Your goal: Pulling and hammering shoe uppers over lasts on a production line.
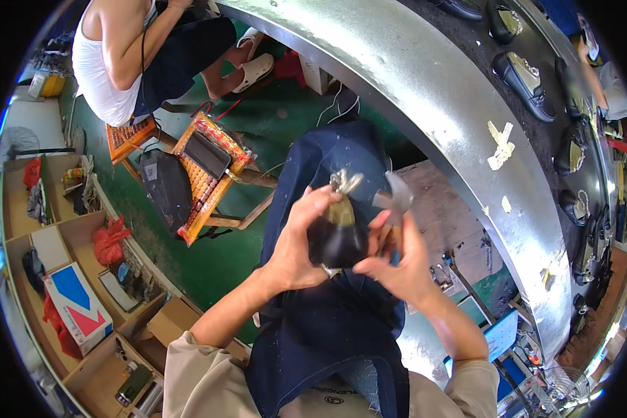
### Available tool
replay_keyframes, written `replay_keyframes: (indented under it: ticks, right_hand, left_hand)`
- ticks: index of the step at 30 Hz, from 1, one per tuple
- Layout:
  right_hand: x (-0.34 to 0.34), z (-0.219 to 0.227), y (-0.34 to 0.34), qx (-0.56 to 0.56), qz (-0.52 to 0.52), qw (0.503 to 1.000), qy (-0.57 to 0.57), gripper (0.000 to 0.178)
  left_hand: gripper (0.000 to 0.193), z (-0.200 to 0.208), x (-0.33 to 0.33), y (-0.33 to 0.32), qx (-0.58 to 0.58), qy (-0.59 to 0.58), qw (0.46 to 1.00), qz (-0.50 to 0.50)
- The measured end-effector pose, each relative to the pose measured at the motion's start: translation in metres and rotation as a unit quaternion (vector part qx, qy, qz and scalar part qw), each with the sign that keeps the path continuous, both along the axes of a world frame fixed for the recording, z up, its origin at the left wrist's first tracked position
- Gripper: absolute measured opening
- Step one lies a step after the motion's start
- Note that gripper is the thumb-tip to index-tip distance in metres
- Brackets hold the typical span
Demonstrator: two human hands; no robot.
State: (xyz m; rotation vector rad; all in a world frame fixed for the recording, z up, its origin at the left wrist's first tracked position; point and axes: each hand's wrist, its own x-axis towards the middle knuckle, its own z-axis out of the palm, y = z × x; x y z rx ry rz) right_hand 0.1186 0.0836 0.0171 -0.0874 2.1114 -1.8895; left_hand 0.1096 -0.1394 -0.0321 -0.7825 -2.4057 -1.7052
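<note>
Above my lap, my left hand [292,247] is closed round the side of a black shoe [338,244]. The shoe has a yellowish-olive part at its upper end, topped by a crumpled silvery bunch [345,182]. My right hand [404,268] grips a hammer [398,195], its grey metal head raised just right of the shoe. Fingers cover most of the hammer's handle, and motion blurs it. The right thumb reaches to the shoe's lower right edge; whether it touches cannot be told.
A curved metal bench [439,111] arcs along my right, with several black shoes [526,85] on the dark belt beyond. A wooden stool [205,174] bearing a phone and black bag stands left. A seated person [118,59] is at upper left, near wooden compartments [76,230].
</note>
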Motion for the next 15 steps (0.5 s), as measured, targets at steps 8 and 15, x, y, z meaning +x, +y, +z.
replay_keyframes:
  ticks: [8, 15]
  right_hand:
    - [0.021, -0.018, -0.015, 0.034, -0.040, 0.997, -0.051, 0.055]
    - [0.024, -0.053, -0.021, 0.035, 0.075, 0.995, -0.063, 0.058]
  left_hand:
    - [0.103, 0.007, 0.035, -0.008, -0.088, -0.087, 0.992, 0.026]
    - [0.065, -0.032, 0.061, -0.018, 0.446, -0.667, 0.589, 0.097]
